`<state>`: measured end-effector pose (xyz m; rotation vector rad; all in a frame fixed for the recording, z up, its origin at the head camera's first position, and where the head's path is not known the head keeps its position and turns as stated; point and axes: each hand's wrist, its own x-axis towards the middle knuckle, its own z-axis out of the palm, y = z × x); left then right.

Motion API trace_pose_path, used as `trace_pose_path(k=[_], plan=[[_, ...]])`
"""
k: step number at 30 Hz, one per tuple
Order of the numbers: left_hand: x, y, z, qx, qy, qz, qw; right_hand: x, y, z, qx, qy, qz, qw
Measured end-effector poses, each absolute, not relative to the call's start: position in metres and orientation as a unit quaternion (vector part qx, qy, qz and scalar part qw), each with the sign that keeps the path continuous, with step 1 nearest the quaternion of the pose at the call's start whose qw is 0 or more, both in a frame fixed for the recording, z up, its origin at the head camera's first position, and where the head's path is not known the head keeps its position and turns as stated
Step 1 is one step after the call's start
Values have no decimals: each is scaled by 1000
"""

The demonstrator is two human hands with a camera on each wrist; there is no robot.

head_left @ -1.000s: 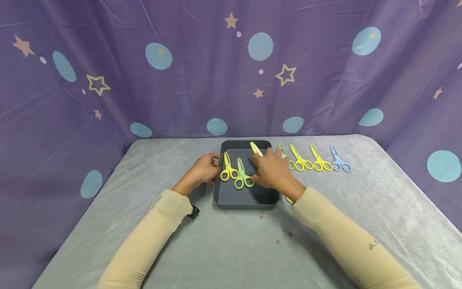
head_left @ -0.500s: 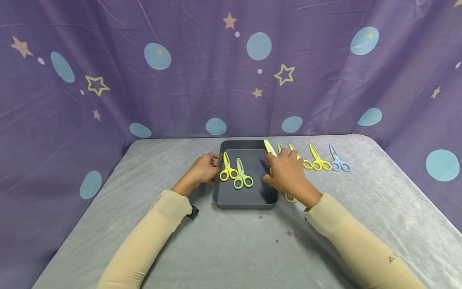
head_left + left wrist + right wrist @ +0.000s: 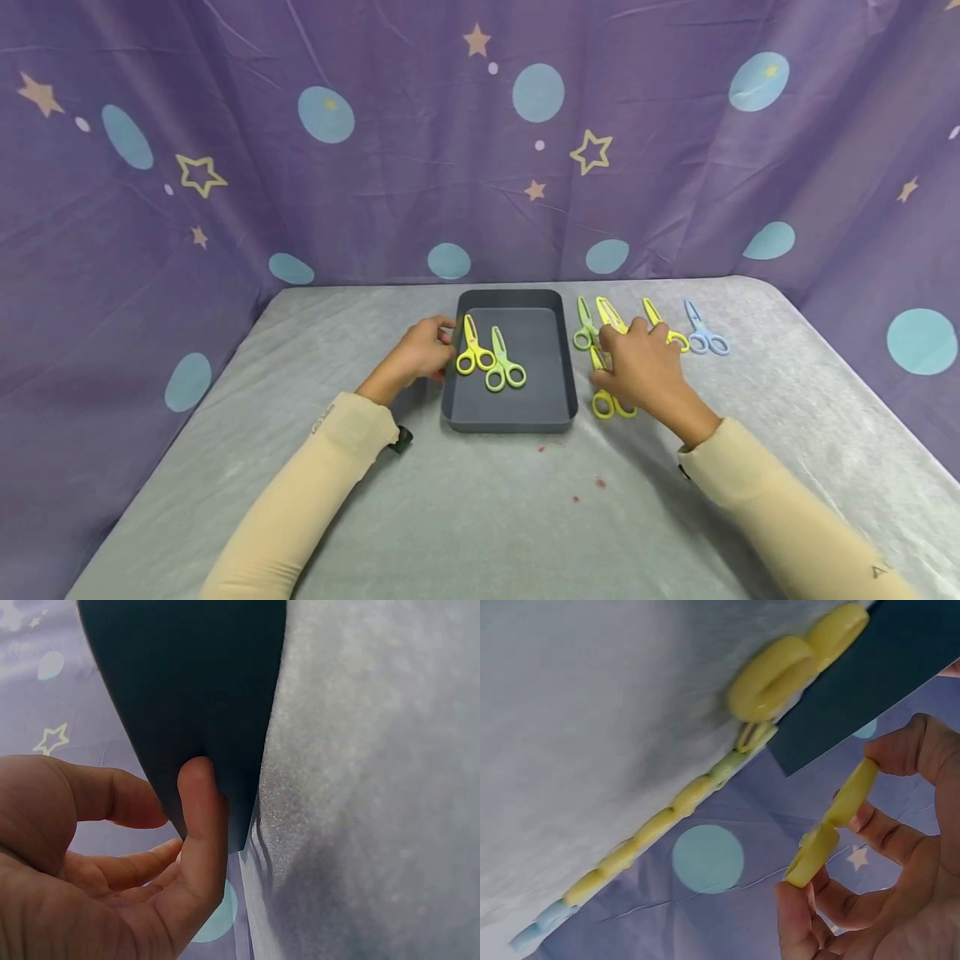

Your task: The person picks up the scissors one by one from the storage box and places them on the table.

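My left hand (image 3: 425,348) rests against the outer left wall of a dark grey tray (image 3: 536,427); in the left wrist view one finger (image 3: 199,799) lies flat on that wall. Inside the tray lie yellow scissors (image 3: 476,358) and green scissors (image 3: 505,371), side by side. Beyond the tray's right side, my right hand (image 3: 643,367) holds another pair of yellow scissors (image 3: 815,855) by the handle loops, between thumb and fingers, raised off the table. My fingers hide much of this pair in the head view.
Yellow scissors (image 3: 602,406) lie by the tray's right wall, partly under my right hand. Behind them stands a row with green scissors (image 3: 582,337), yellow scissors (image 3: 652,312) and blue scissors (image 3: 705,340). A purple curtain (image 3: 390,192) hangs behind the grey-covered table (image 3: 480,517).
My right hand has moved right with the yellow scissors, from over the tray to over the scissors on the table. My left hand and the tray have stayed put.
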<state>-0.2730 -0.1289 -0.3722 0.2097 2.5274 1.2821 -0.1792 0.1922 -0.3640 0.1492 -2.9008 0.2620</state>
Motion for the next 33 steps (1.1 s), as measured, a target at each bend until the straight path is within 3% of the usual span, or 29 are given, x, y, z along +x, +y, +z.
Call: trace_pose_path(k=[6, 23, 33], plan=[[-273, -130, -373, 73, 880, 446, 149, -176, 211, -372, 46, -989, 102, 101], [-274, -129, -373, 70, 880, 447, 145, -168, 239, -379, 44, -990, 133, -7], [-275, -129, -374, 72, 879, 448, 146, -169, 245, -382, 103, -988, 105, -39]])
